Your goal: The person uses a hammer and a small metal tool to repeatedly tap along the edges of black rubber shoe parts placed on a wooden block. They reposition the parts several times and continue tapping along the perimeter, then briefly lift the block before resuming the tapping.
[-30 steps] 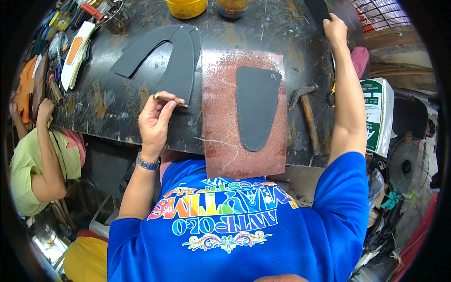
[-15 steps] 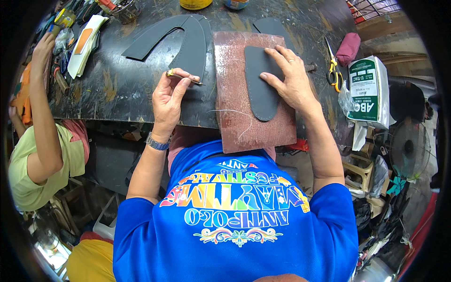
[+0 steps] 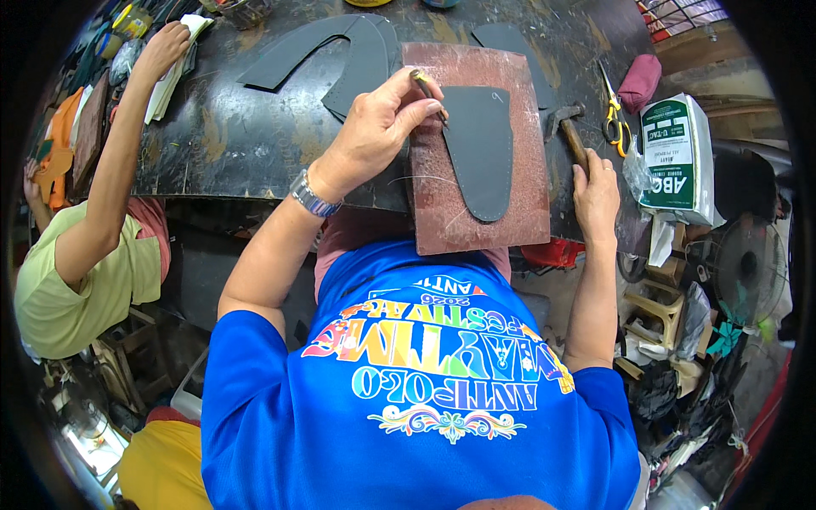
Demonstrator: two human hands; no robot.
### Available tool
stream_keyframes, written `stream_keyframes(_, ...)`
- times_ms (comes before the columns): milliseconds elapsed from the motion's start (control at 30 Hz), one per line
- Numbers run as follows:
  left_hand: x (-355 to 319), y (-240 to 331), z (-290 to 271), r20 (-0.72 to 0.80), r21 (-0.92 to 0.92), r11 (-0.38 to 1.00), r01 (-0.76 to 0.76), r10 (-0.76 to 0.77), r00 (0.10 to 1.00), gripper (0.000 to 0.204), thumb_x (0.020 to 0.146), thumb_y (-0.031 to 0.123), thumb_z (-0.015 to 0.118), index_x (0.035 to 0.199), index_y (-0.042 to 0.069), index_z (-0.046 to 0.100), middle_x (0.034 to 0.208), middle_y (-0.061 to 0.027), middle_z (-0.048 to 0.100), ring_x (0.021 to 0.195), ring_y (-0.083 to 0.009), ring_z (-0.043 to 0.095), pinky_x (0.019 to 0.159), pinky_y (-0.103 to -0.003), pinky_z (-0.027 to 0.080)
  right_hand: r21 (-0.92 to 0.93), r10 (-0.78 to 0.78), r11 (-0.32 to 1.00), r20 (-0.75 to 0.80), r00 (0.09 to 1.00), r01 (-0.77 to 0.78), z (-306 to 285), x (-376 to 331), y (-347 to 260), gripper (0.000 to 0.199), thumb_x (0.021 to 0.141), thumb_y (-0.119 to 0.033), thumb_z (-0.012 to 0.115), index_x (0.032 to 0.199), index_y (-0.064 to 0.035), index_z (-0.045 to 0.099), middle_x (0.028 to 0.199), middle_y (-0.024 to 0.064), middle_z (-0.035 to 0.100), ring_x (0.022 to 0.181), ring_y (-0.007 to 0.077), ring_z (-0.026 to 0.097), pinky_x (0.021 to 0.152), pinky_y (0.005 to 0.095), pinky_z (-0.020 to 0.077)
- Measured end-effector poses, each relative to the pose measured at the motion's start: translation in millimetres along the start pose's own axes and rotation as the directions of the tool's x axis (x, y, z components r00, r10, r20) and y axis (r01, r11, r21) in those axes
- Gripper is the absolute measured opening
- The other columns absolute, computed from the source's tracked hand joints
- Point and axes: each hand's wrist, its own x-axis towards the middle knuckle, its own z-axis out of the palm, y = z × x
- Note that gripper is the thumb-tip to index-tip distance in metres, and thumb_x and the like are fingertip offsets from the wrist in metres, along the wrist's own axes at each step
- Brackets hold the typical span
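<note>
A black leather-like piece point(image 3: 483, 157) with a dotted row of small holes along its edge lies on a worn reddish-brown board point(image 3: 529, 234). My left hand point(image 3: 382, 132) is closed around a thin punch point(image 3: 418, 78), its tip at the left edge of that piece. On the board's right, my right hand point(image 3: 597, 200) grips the wooden handle of a hammer point(image 3: 574, 140), whose metal head rests near the tabletop. A loose pale thread point(image 3: 399, 178) crosses the board's left edge. More black cut pieces point(image 3: 367, 64) lie beyond my left hand.
Yellow-handled scissors point(image 3: 614, 123), a maroon pouch point(image 3: 641, 83) and a green-and-white package point(image 3: 677, 157) are on the right of the dark table point(image 3: 212, 161). A co-worker's arm point(image 3: 119, 170) reaches over the left end. A fan point(image 3: 748, 263) stands at the far right.
My right hand has left the black piece and moved right onto the hammer handle. My left hand brought the punch rightward and up to the piece's left edge. The co-worker's arm shifted right.
</note>
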Motion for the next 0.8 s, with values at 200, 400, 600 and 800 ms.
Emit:
stream_keyframes(200, 5, -8, 1, 0.057, 0.099, 0.995, 0.005, -0.011, 0.998, 0.011, 0.102, 0.01, 0.056, 0.108, 0.001, 0.058, 0.092, -0.0084, 0.071, 0.088, -0.0146, 0.071, 0.079, -0.029, 0.058, 0.644, 0.196, 0.74, 0.069, 0.978, -0.194, -13, -10, 5, 0.041, 0.098, -0.017, 0.062, 0.136, -0.0033, 0.057, 0.086, 0.0067, 0.063, 0.07, 0.0177, 0.059, 0.064, 0.031, 0.0481)
stream_keyframes(400, 5, -5, 0, 0.049, 0.129, 0.992, -0.007, 0.001, 0.999, 0.011, 0.101, 0.009, 0.058, 0.108, 0.001, 0.058, 0.09, -0.0098, 0.071, 0.086, -0.0163, 0.071, 0.079, -0.03, 0.058, 0.777, -0.068, 0.62, 0.186, 0.98, -0.104, -54, -44, -55, 0.047, 0.097, -0.014, 0.066, 0.139, 0.0037, 0.054, 0.118, 0.0133, 0.069, 0.107, 0.0207, 0.065, 0.094, 0.0331, 0.0499)
stream_keyframes(600, 4, -3, 2, 0.043, 0.143, 0.99, 0.017, -0.023, 0.999, 0.011, 0.099, 0.009, 0.06, 0.107, 0.001, 0.059, 0.09, -0.0113, 0.072, 0.087, -0.0167, 0.072, 0.077, -0.031, 0.058, 0.733, -0.187, 0.678, 0.241, 0.952, -0.052, -56, -46, -77, 0.047, 0.097, -0.011, 0.064, 0.141, 0.0001, 0.052, 0.128, 0.0209, 0.066, 0.119, 0.0228, 0.064, 0.099, 0.0332, 0.0484)
stream_keyframes(800, 5, 1, 3, 0.074, 0.308, 0.949, -0.059, 0.038, 0.997, 0.01, 0.098, 0.007, 0.062, 0.106, 0.001, 0.061, 0.087, -0.0088, 0.071, 0.082, -0.0153, 0.07, 0.076, -0.029, 0.056, 0.706, -0.197, 0.706, 0.263, 0.945, -0.049, -60, -46, -77, 0.047, 0.097, -0.011, 0.063, 0.141, 0.0, 0.051, 0.125, 0.0213, 0.067, 0.118, 0.0235, 0.065, 0.098, 0.034, 0.049)
